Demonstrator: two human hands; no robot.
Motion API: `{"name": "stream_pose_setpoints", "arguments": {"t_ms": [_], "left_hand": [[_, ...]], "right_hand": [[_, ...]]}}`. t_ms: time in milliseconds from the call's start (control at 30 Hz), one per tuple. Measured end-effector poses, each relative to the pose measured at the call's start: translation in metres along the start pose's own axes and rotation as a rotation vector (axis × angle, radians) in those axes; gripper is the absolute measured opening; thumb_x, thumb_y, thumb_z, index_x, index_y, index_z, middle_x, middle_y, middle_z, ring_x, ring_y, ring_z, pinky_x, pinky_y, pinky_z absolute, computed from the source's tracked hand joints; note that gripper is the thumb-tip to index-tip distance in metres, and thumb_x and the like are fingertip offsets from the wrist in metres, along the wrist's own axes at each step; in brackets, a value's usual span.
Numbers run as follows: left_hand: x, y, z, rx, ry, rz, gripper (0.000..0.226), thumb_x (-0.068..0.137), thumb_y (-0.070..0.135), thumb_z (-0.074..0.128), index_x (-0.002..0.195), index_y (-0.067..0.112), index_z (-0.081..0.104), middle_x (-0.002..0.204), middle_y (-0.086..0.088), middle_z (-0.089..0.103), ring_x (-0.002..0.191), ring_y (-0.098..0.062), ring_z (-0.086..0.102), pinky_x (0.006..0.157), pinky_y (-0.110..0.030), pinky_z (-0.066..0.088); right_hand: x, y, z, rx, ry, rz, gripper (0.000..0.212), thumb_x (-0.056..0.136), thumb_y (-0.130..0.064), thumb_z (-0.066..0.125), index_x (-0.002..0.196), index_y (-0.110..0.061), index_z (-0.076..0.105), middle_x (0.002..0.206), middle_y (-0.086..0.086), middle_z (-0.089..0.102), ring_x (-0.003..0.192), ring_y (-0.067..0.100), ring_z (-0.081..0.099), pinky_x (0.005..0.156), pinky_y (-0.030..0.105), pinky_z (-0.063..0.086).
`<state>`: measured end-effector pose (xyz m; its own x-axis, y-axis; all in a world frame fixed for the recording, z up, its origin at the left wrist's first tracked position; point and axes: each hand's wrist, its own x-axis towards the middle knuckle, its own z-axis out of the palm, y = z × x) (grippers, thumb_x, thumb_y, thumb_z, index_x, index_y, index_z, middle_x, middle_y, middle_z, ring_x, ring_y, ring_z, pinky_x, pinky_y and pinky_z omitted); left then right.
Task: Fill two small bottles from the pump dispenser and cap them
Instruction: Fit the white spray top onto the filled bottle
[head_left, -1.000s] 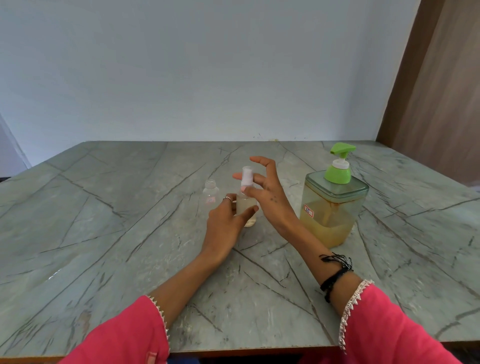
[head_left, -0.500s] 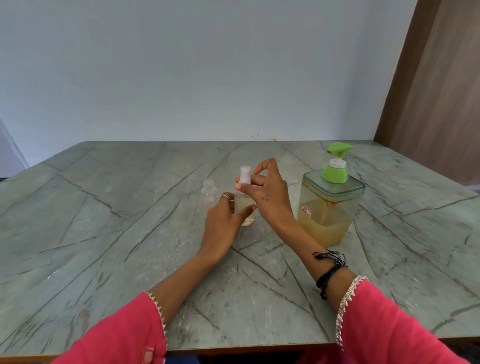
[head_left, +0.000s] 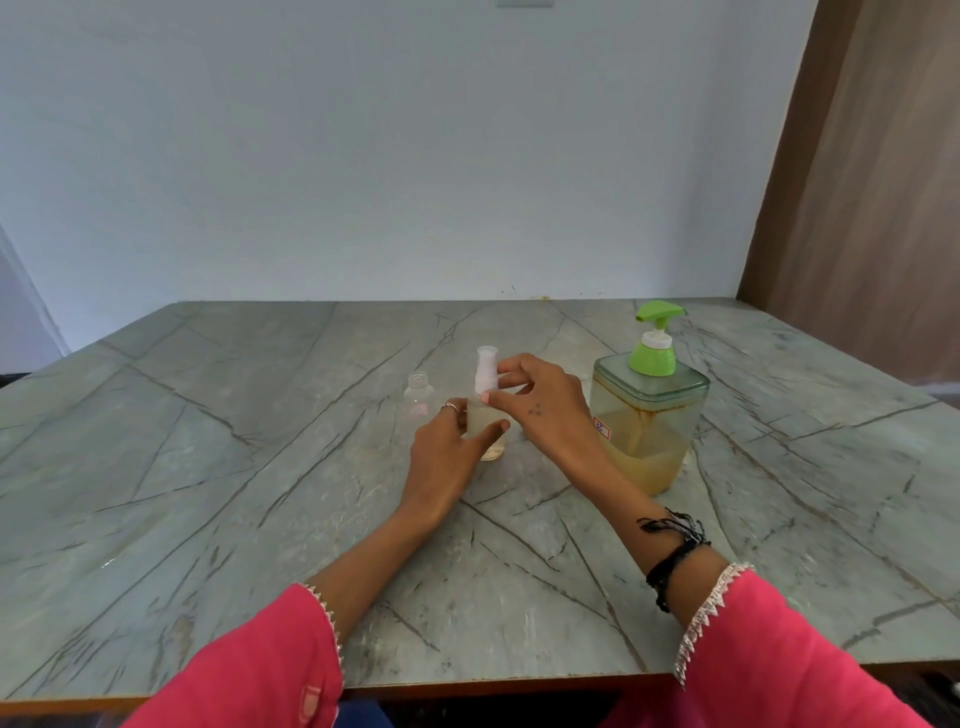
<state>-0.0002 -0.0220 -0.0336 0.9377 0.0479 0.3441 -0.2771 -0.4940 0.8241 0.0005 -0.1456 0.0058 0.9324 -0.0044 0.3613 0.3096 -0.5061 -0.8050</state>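
A small clear bottle (head_left: 492, 447) holding pale yellowish liquid stands on the marble table (head_left: 208, 467). My left hand (head_left: 449, 457) grips its body. A white cap (head_left: 486, 371) sits on its neck, and my right hand (head_left: 540, 405) pinches that cap between thumb and fingers. To the left stands a second small clear bottle (head_left: 418, 397), uncapped, upright and untouched. The pump dispenser (head_left: 647, 415), a square clear jar of yellow liquid with a green pump head, stands just right of my right hand.
A grey wall closes off the table's far edge. A brown wooden panel (head_left: 872, 182) rises at the right. The table's front edge (head_left: 519, 688) runs just ahead of my pink sleeves.
My right hand went from fingers spread over the cap to pinching the cap. My left hand has kept its hold on the bottle. The second bottle and dispenser stayed put.
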Motion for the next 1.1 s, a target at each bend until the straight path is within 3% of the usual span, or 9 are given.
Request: {"name": "stream_pose_setpoints", "arguments": {"t_ms": [67,133,300,433,533,700,767,933,1100], "left_hand": [[0.0,-0.001,-0.001,-0.015,-0.016,-0.01,0.05,0.078,0.041,0.069,0.117,0.012,0.056,0.108,-0.004,0.066,0.096,-0.017,0.063,0.085,-0.029,0.051],[0.0,0.0,-0.003,0.007,-0.018,0.001,0.066,0.076,0.042,0.071,0.13,0.012,0.049,0.121,-0.004,0.062,0.11,-0.016,0.058,0.09,-0.023,0.045],[-0.003,0.001,-0.007,0.011,0.011,0.049,0.065,0.076,0.033,0.074,0.131,0.012,0.047,0.126,-0.006,0.059,0.114,-0.016,0.056,0.091,-0.023,0.044],[-0.005,0.0,-0.01,0.024,0.033,0.054,0.064,0.077,0.03,0.073,0.132,0.011,0.047,0.127,-0.008,0.058,0.116,-0.018,0.055,0.094,-0.029,0.045],[-0.004,-0.001,-0.01,0.046,0.039,0.056,0.06,0.078,0.029,0.072,0.13,0.01,0.048,0.126,-0.008,0.059,0.114,-0.018,0.056,0.091,-0.024,0.043],[-0.002,0.003,-0.01,0.037,0.053,0.073,0.044,0.082,0.025,0.069,0.121,0.011,0.055,0.118,-0.005,0.064,0.107,-0.015,0.06,0.079,-0.011,0.04],[0.0,0.008,-0.009,0.016,0.069,0.086,0.042,0.082,0.024,0.069,0.12,0.011,0.056,0.116,-0.004,0.064,0.107,-0.016,0.06,0.075,-0.009,0.038],[0.01,0.025,-0.004,-0.015,0.061,0.09,0.052,0.085,0.024,0.066,0.131,0.009,0.048,0.126,-0.009,0.058,0.115,-0.018,0.055,0.085,-0.015,0.038],[0.014,0.03,0.004,-0.038,0.062,0.067,0.052,0.085,0.023,0.067,0.131,0.008,0.048,0.127,-0.011,0.057,0.115,-0.019,0.055,0.086,-0.017,0.038]], "right_hand": [[0.001,0.0,-0.001,-0.023,0.011,0.002,0.027,0.084,-0.027,0.07,0.11,-0.022,0.064,0.105,-0.005,0.068,0.078,0.004,0.059,0.061,0.025,0.051],[0.003,-0.001,-0.001,-0.054,0.007,0.01,0.028,0.083,-0.027,0.07,0.11,-0.022,0.064,0.106,-0.005,0.068,0.085,0.009,0.06,0.07,0.035,0.056],[0.005,-0.001,0.0,-0.081,-0.014,0.008,0.024,0.084,-0.028,0.069,0.107,-0.023,0.064,0.097,-0.012,0.062,0.091,0.012,0.06,0.081,0.042,0.055],[0.005,-0.003,0.001,-0.063,-0.021,0.007,0.03,0.083,-0.033,0.07,0.111,-0.022,0.065,0.1,-0.009,0.063,0.096,0.013,0.061,0.086,0.036,0.051],[0.007,-0.005,0.0,-0.073,-0.033,0.008,0.03,0.082,-0.031,0.071,0.109,-0.018,0.067,0.105,-0.002,0.068,0.094,0.011,0.061,0.084,0.033,0.049],[0.012,-0.01,0.001,-0.13,-0.017,0.001,0.028,0.081,-0.027,0.072,0.106,-0.012,0.07,0.105,0.004,0.071,0.095,0.017,0.065,0.087,0.039,0.053],[0.012,-0.012,0.0,-0.121,0.02,-0.016,0.026,0.083,-0.028,0.071,0.105,-0.012,0.07,0.104,0.003,0.071,0.094,0.017,0.066,0.087,0.039,0.053],[0.008,-0.021,-0.002,-0.103,0.211,-0.101,0.02,0.094,-0.035,0.056,0.088,-0.018,0.065,0.098,0.0,0.069,0.092,0.017,0.063,0.081,0.04,0.052],[0.015,-0.02,-0.003,-0.347,0.342,-0.181,0.024,0.098,-0.024,0.048,0.114,-0.007,0.056,0.112,0.008,0.057,0.098,0.022,0.056,0.073,0.026,0.036]]}}
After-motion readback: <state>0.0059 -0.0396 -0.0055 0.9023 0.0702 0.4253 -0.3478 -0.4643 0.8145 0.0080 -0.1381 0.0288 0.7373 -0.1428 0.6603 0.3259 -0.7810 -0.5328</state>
